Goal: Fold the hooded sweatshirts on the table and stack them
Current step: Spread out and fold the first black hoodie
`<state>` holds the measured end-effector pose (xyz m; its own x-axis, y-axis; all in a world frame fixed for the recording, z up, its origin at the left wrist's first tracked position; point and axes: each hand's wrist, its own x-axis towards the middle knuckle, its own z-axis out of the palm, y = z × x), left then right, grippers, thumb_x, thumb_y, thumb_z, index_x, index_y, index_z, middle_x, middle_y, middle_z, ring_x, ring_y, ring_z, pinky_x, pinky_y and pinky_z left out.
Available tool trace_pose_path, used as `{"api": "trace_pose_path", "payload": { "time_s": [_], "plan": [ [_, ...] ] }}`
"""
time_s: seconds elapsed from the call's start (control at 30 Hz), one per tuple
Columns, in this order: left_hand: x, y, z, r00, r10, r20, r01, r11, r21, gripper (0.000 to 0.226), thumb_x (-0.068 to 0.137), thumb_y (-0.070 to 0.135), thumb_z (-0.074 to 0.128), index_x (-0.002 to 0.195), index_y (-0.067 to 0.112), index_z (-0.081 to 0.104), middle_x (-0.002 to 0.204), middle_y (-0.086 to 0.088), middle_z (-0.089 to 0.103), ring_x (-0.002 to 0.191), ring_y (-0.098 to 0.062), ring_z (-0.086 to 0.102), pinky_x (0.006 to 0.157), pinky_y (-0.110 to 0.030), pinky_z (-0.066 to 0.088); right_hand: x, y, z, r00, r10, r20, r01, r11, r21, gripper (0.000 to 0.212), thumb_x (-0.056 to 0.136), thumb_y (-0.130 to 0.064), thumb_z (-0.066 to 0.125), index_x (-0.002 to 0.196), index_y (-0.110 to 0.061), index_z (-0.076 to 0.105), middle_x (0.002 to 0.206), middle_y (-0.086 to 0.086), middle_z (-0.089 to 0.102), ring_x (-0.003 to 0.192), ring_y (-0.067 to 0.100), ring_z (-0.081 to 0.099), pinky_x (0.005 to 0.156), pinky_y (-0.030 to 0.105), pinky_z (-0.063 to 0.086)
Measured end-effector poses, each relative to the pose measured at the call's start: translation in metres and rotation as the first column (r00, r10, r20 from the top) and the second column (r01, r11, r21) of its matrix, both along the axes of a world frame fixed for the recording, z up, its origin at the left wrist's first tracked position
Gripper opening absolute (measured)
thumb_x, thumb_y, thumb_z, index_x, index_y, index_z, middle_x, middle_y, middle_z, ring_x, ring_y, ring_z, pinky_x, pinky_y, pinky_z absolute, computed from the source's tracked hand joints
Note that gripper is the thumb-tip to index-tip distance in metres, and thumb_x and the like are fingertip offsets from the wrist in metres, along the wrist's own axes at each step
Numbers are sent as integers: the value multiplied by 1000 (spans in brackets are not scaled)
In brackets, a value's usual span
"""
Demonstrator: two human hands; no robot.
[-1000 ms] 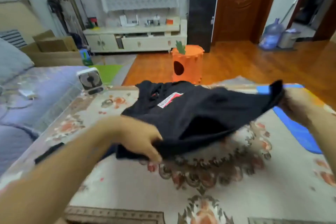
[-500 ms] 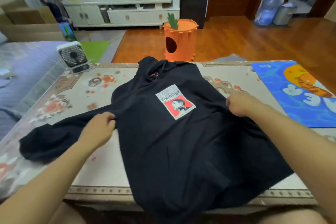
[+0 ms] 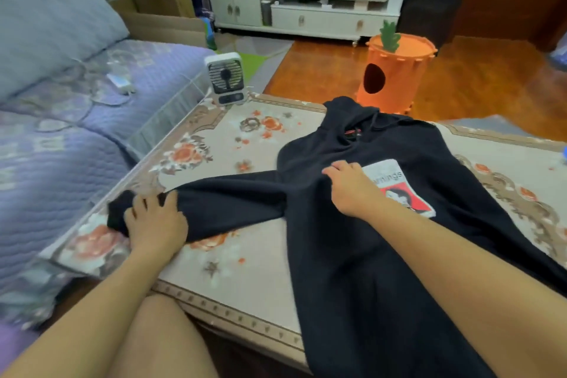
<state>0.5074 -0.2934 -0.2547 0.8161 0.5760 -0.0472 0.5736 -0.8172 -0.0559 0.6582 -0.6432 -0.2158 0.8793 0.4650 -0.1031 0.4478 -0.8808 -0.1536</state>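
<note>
Since half a second back the left hand (image 3: 153,221) has slid out along the sleeve (image 3: 221,199) to the cuff (image 3: 118,213), and the sleeve is now pulled straight toward the tabletop's left edge. The right hand (image 3: 349,186) has shifted from the right side of the chest to just left of the print (image 3: 402,187). Camera has swung left; blue mat gone from view.

Left fingers (image 3: 144,204) curled over the cuff, gripping it against the tabletop (image 3: 233,261). Right fingers (image 3: 336,167) bent down onto the chest fabric; pressing or pinching, cannot tell.

Hoodie (image 3: 368,255) lies face up on the tabletop, hood (image 3: 352,113) at the far edge, hem hanging over the near edge. Cuff sits near the left edge, sofa (image 3: 61,138) just beyond. Fan (image 3: 225,78) at the far left corner, well apart from the sleeve. Bare tabletop between sleeve and near edge, and between sleeve and fan.
</note>
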Motion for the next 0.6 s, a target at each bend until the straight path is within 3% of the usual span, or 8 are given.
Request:
{"api": "trace_pose_path", "payload": {
  "time_s": [0.1, 0.17, 0.27, 0.37, 0.43, 0.5, 0.53, 0.6],
  "plan": [
    [-24, 49, -7, 982, 187, 22, -185, 979, -86, 52, 91, 25, 52, 142, 22, 41, 149, -24, 31, 130, -47, 33, 106, -61, 33, 41, 56, 8, 997, 69, -41, -71, 997, -35, 63, 96, -3, 42, 156, -20, 30, 160, 5, 27, 130, 38, 45, 98, 44, 46],
    [-37, 76, -14, 974, 220, 59, -214, 972, -99, 55, 95, 36, 53, 146, 24, 39, 143, -27, 38, 125, -49, 41, 103, -61, 40, 69, 85, 6, 993, 89, -72, -95, 992, -79, 71, 96, 1, 41, 159, -23, 20, 165, 1, 18, 128, 38, 49, 87, 42, 50],
    [-39, 102, -16, 965, 254, 57, -242, 956, -165, 60, 98, 55, 47, 147, 20, 42, 136, -27, 52, 122, -49, 49, 98, -56, 45, 102, 115, -5, 981, 148, -123, -168, 970, -174, 79, 96, 3, 38, 161, -28, 7, 168, -4, 3, 137, 35, 43, 96, 42, 51],
    [-26, 113, -14, 980, 200, 22, -193, 964, -181, 50, 96, 43, 58, 137, 16, 46, 130, -23, 58, 115, -46, 56, 90, -53, 49, 121, 129, -10, 960, 206, -190, -258, 914, -312, 55, 97, -5, 45, 149, -18, 34, 151, 9, 40, 118, 36, 56, 95, 45, 51],
    [-13, 125, -6, 983, 151, 103, -142, 985, -95, 32, 95, 26, 60, 121, 12, 48, 119, -24, 59, 103, -47, 60, 80, -51, 47, 132, 129, -3, 989, 147, -17, -142, 912, -384, 32, 93, -6, 50, 125, -10, 52, 125, 13, 57, 101, 37, 62, 84, 43, 54],
    [7, 149, 13, 935, 172, 309, -194, 980, 40, 24, 94, 12, 58, 115, 5, 48, 112, -30, 54, 96, -51, 58, 76, -54, 43, 152, 120, 7, 972, -66, 225, 109, 977, -182, 29, 91, -3, 50, 120, -5, 53, 119, 16, 55, 102, 46, 61, 81, 45, 52],
    [20, 162, 25, 897, 201, 393, -249, 965, 76, 26, 96, 11, 57, 119, 3, 48, 116, -32, 51, 99, -52, 56, 80, -57, 42, 164, 112, 12, 952, -175, 251, 193, 980, -51, 32, 91, -2, 50, 123, -3, 50, 123, 19, 50, 105, 49, 59, 82, 48, 49],
    [44, 179, 42, 868, 273, 415, -337, 938, 88, 42, 100, 22, 56, 135, 4, 40, 135, -35, 40, 120, -53, 45, 96, -62, 38, 176, 103, 20, 959, -263, 106, 252, 962, 102, 53, 92, -4, 55, 142, -6, 37, 144, 21, 32, 121, 50, 50, 97, 49, 44]
  ]
}}
